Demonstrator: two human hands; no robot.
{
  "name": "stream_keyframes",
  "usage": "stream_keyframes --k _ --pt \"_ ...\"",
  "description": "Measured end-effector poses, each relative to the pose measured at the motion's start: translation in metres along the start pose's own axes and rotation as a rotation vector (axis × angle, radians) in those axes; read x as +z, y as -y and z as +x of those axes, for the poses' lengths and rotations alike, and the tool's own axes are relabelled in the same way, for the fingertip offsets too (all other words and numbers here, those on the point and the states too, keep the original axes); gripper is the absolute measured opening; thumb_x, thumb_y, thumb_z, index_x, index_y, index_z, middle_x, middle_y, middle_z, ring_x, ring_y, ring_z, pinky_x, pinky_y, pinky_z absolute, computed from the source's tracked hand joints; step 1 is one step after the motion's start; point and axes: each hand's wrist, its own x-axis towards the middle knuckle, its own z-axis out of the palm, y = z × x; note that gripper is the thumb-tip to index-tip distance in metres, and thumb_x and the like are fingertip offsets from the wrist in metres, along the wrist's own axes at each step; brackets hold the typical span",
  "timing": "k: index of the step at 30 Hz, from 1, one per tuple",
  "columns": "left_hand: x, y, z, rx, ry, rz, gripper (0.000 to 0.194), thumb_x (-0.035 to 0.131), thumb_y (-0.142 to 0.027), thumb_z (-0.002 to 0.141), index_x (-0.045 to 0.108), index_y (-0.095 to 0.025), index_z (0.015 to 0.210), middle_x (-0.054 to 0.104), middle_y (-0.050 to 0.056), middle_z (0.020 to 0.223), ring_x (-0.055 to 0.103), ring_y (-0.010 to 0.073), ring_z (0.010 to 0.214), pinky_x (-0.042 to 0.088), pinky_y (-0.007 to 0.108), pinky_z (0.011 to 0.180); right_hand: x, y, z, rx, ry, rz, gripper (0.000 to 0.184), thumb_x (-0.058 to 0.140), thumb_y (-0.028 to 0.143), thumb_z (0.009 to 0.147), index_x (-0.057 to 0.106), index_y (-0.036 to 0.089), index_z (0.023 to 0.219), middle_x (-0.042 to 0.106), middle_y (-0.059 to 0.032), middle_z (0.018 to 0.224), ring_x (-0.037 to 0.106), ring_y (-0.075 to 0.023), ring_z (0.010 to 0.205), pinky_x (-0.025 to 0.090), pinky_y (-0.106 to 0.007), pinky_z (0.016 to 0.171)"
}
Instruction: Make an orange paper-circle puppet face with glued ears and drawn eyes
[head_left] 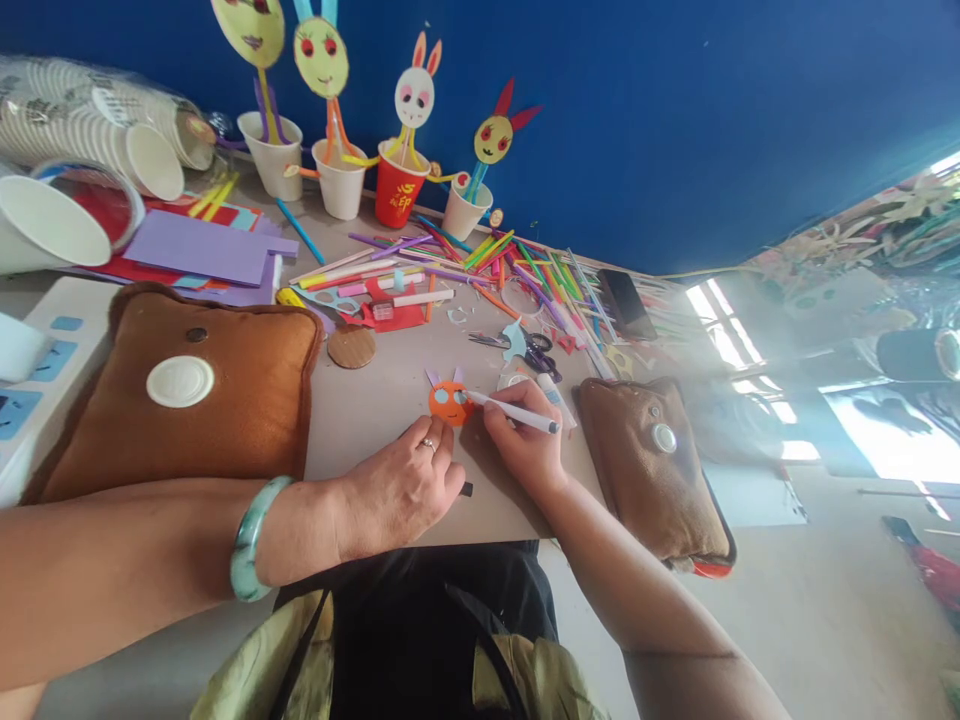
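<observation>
A blue wall is towering beyond the orange paper face, and the counter is spreading out beneath it. Left of the face, a rust-brown plush pad is lying; right of it, a darker brown pad is sitting. Wrapped paper cups are lying far off to the face's upper left, the print on their wrap coming out too faint to read. Loose straws are sprawling beyond the face.

Now the hands! The left hand is bunching its fingers, pressing fingertips at the face's lower edge; the right hand is pinching a white marker, its tip pointing at the face's right-hand eye. Further beyond the face, a red cup is standing between white ones and showing gold characters: 心 and 印 are reading clearly, the smaller marks beside them blurring. The face itself is resting on the counter, sporting purple ears. Black-handled scissors are lying beyond it to the right, a cardboard disc to its upper left. Below it, a black stub is poking out beside the left hand.
</observation>
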Motion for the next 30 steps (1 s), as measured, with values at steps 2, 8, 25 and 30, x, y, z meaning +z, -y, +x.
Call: stream_keyframes --k 2,8,25,30 --pt "-0.0011 -0.0002 0.0002 0.006 0.004 0.017 0.028 0.062 -0.038 0.092 0.061 -0.012 0.085 0.070 0.025 0.109 0.065 0.0328 0.107 0.042 0.048 0.095 0.0005 -0.0005 0.0000 0.001 0.004 0.001 0.009 0.061 0.023 0.078 0.058 0.024 0.070 0.061 0.0026 0.061 0.051 -0.0138 0.053 0.043 -0.029 0.053" --pt "-0.0042 -0.0003 0.0013 0.024 0.011 0.104 0.031 0.059 -0.041 0.094 0.060 -0.012 0.084 0.070 0.027 0.110 0.066 0.0345 0.104 0.043 0.047 0.094 0.0005 0.0002 -0.0014 0.012 -0.010 0.051 0.006 0.061 0.024 0.080 0.059 0.023 0.075 0.064 0.0018 0.065 0.055 -0.0143 0.057 0.044 -0.029 0.055" --pt "-0.0048 0.0000 0.0013 0.023 0.007 0.116 0.031 0.059 -0.042 0.094 0.059 -0.013 0.083 0.071 0.025 0.109 0.067 0.0346 0.104 0.043 0.046 0.093 0.0008 -0.0017 -0.0004 0.004 -0.018 0.023 0.011 0.060 0.021 0.078 0.056 0.024 0.068 0.059 0.0033 0.061 0.051 -0.0139 0.054 0.043 -0.030 0.055" --pt "-0.0055 0.0001 0.0013 0.028 0.003 0.130 0.030 0.058 -0.041 0.094 0.059 -0.013 0.083 0.071 0.026 0.109 0.067 0.0352 0.103 0.043 0.046 0.093 0.0013 -0.0010 -0.0007 0.024 -0.015 0.040 0.009 0.060 0.021 0.078 0.058 0.023 0.070 0.061 0.0030 0.062 0.053 -0.0141 0.055 0.044 -0.030 0.055"
